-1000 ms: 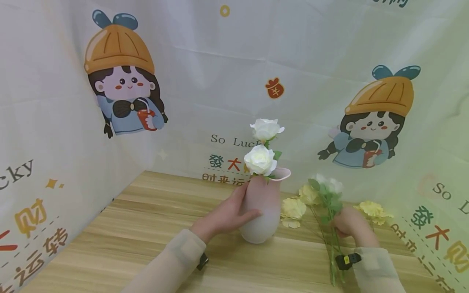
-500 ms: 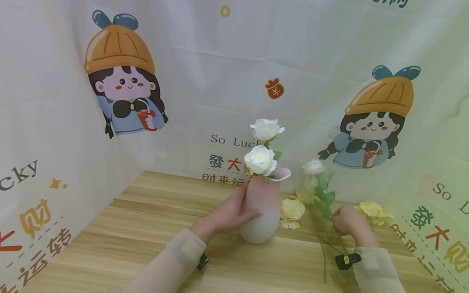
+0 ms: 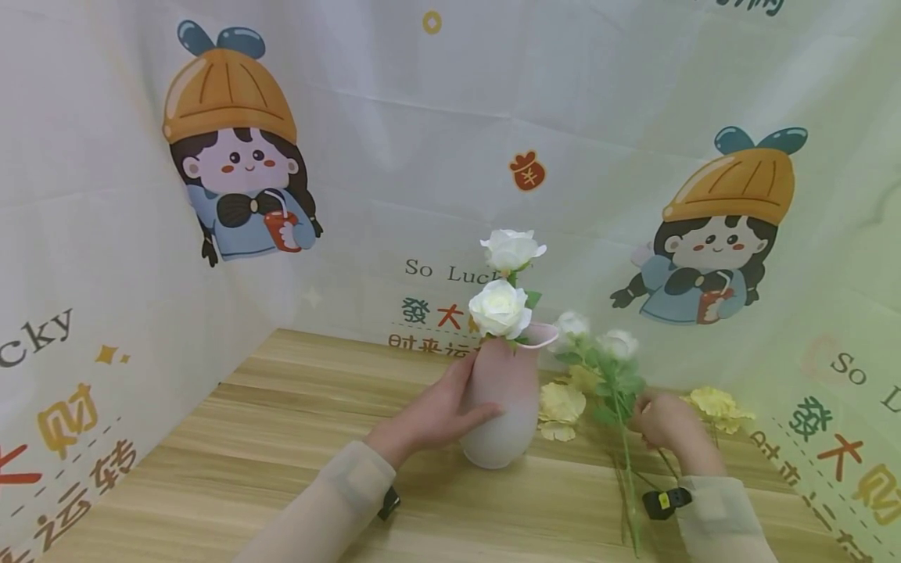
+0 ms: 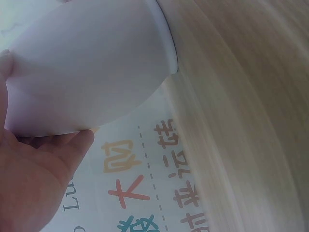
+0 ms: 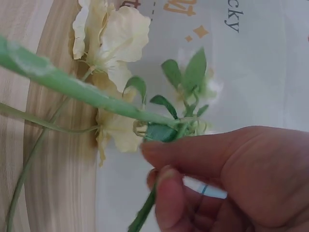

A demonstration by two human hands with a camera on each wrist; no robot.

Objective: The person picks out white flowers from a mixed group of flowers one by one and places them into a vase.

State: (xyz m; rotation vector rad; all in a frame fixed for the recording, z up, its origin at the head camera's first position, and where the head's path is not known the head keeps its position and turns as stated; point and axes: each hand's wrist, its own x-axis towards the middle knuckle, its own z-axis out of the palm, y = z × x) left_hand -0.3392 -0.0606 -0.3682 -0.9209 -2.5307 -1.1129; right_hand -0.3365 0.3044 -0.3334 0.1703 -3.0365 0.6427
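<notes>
My left hand (image 3: 431,408) grips a pink-and-white vase (image 3: 501,414) from its left side, thumb across the front. The vase stands upright with two white roses, a lower one (image 3: 500,308) and an upper one (image 3: 512,249), at its mouth. To the right, my right hand (image 3: 665,422) pinches green rose stems between thumb and fingers. Two more white roses (image 3: 618,344) with green leaves lean left above that hand. In the right wrist view, a thick green stem (image 5: 91,94) crosses in front of the fingertips (image 5: 154,152), and a darker stem emerges below them.
Yellow flowers (image 3: 561,402) lie on the wooden table (image 3: 281,438) between the vase and my right hand, with thin stems toward the front. Another yellow flower (image 3: 716,405) lies beyond the right wrist. A printed cloth (image 3: 394,156) hangs behind and at both sides.
The white roses at my right hand have swung left toward the vase and spread apart, with their stems shifting. My right hand has moved slightly left; the left hand and vase stay put.
</notes>
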